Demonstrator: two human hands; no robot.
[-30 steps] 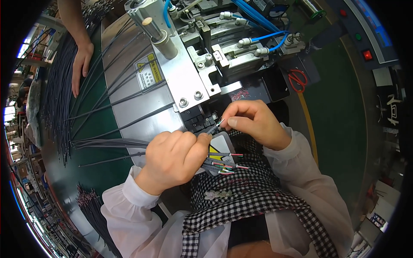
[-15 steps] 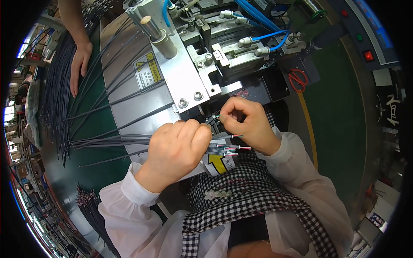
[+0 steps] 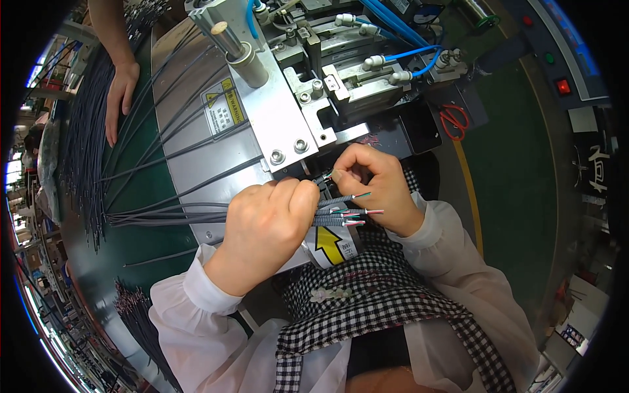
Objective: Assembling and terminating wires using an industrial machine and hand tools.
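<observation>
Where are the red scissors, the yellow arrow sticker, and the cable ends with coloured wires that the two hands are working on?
red scissors [image 3: 453, 122]: head view, on the handles.
yellow arrow sticker [image 3: 329, 243]: head view, on the arrow's middle.
cable ends [image 3: 341, 211]: head view, on the braided tips between the hands.

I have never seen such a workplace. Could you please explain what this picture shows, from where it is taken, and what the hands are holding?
The camera sits on a person's head and looks down at their own two hands. The left hand grips a bundle of grey cables whose stripped ends show thin coloured wires. The right hand pinches one cable end beside a grey metal machine with blue air hoses. More cables fan across the green table. Red scissors lie to the right. Another person's hand rests at the upper left.
</observation>
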